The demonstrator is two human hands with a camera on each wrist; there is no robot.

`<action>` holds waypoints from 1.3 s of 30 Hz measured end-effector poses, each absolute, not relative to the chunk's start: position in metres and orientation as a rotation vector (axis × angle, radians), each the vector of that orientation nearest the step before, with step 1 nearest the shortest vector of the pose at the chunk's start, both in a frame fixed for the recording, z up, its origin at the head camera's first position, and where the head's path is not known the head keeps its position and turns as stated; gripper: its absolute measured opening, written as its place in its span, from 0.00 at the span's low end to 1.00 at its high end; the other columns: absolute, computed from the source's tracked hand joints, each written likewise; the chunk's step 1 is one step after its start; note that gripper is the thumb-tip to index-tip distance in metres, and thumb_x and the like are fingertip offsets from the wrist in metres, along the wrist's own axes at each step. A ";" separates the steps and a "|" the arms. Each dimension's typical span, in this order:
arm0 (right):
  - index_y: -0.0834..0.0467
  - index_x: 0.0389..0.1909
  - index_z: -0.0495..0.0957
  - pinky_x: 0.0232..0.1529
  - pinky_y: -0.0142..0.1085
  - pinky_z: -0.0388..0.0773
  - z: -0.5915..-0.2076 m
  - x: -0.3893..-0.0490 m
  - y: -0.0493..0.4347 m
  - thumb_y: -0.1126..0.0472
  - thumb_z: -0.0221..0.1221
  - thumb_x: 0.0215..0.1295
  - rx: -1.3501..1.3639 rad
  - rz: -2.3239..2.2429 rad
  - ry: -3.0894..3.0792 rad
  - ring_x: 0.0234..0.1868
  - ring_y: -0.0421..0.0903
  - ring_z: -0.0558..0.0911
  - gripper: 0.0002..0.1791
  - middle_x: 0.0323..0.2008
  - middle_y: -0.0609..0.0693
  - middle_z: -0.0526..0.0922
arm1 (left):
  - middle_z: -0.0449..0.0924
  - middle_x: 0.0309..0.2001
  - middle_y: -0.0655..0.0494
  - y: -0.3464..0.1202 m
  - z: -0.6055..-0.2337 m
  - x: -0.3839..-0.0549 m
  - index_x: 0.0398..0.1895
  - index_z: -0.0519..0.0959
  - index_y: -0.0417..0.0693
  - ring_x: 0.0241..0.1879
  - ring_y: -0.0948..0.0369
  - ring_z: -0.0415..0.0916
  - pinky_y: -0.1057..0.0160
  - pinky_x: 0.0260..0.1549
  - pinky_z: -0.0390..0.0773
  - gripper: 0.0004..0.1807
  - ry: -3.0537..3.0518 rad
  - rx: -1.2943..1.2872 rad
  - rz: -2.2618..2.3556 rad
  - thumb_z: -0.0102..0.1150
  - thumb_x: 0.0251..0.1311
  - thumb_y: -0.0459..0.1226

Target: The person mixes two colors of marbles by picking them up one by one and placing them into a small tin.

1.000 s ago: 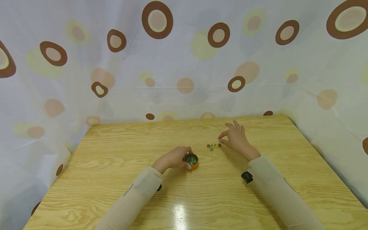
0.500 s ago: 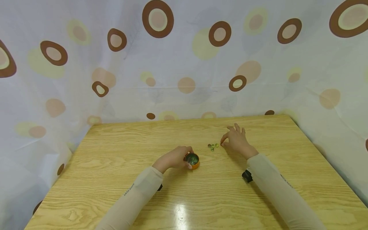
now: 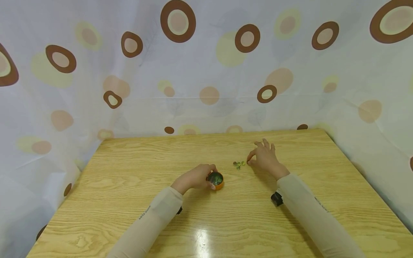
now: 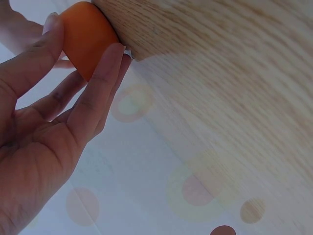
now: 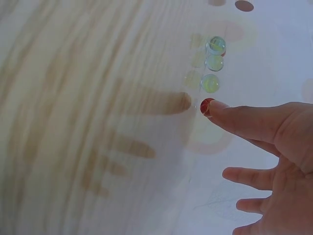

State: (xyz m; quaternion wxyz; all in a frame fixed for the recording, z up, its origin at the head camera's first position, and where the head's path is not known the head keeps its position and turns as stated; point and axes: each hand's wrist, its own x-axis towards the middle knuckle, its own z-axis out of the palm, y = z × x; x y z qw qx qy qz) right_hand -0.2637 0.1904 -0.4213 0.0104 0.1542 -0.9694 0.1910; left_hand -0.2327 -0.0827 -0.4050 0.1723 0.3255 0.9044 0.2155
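A red marble (image 5: 206, 107) is pinched in the right grip (image 3: 266, 159) and partly hidden there, beside four marbles (image 3: 238, 164) on the table (image 3: 245, 222). A cup (image 3: 220, 186) is clasped by the left grip (image 3: 198, 177); its dark inside cannot be clearly made out.

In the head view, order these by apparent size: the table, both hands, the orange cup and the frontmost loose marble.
1. Table
2. Left hand and right hand: too alike to rank
3. Orange cup
4. Frontmost loose marble
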 end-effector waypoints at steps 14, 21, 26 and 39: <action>0.56 0.32 0.87 0.58 0.74 0.41 -0.410 -0.250 0.174 0.61 0.69 0.55 0.571 0.574 -2.931 0.68 0.75 0.49 0.05 0.64 0.72 0.64 | 0.77 0.46 0.44 -0.083 -0.406 -0.232 0.53 0.72 0.38 0.44 0.53 0.75 0.56 0.44 0.75 0.25 2.573 0.937 0.607 0.70 0.54 0.36; 0.53 0.33 0.87 0.60 0.72 0.39 -0.404 -0.245 0.162 0.59 0.70 0.54 0.614 0.596 -2.902 0.70 0.72 0.47 0.05 0.65 0.70 0.63 | 0.77 0.46 0.44 -0.082 -0.404 -0.232 0.54 0.72 0.39 0.45 0.52 0.75 0.55 0.45 0.75 0.25 2.566 0.916 0.612 0.70 0.54 0.36; 0.53 0.32 0.87 0.62 0.70 0.37 -0.400 -0.239 0.153 0.59 0.69 0.55 0.660 0.649 -2.875 0.71 0.71 0.45 0.04 0.67 0.69 0.62 | 0.78 0.46 0.44 -0.082 -0.404 -0.232 0.53 0.73 0.39 0.44 0.52 0.75 0.55 0.45 0.75 0.25 2.563 0.909 0.614 0.70 0.54 0.36; 0.51 0.34 0.87 0.64 0.67 0.35 -0.390 -0.224 0.132 0.59 0.69 0.55 0.771 0.756 -2.824 0.72 0.69 0.42 0.05 0.69 0.65 0.59 | 0.78 0.46 0.46 -0.082 -0.406 -0.234 0.53 0.73 0.40 0.43 0.53 0.76 0.56 0.45 0.76 0.25 2.558 0.892 0.609 0.70 0.54 0.37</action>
